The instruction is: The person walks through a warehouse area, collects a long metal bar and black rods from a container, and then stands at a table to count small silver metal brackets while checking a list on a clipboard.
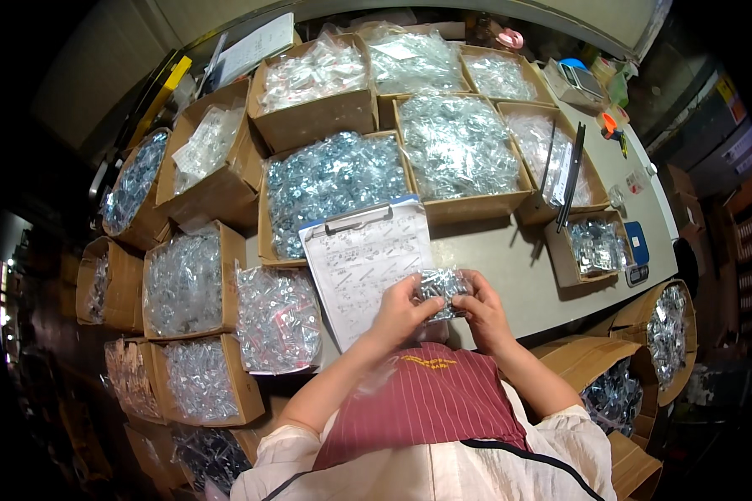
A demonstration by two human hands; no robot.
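Observation:
Between my two hands, close to my apron, is a small clear plastic bag of shiny metal hardware [441, 288]. My left hand [405, 309] grips its left side, with the thumb pressed on the front. On the opposite side, my right hand [483, 307] pinches the bag in the same way. The separate metal pieces are too small to name. Just left of the bag lies a clipboard [363, 221] with a printed sheet of small drawings; my left hand overlaps its lower right part.
Cardboard boxes of bagged metal parts [334, 179] crowd the table's left and back. At right stand a small box of metal pieces [597, 246], a blue pocket scale [637, 246] and dark metal rails [570, 179]. More open cartons [614, 392] are at my lower right.

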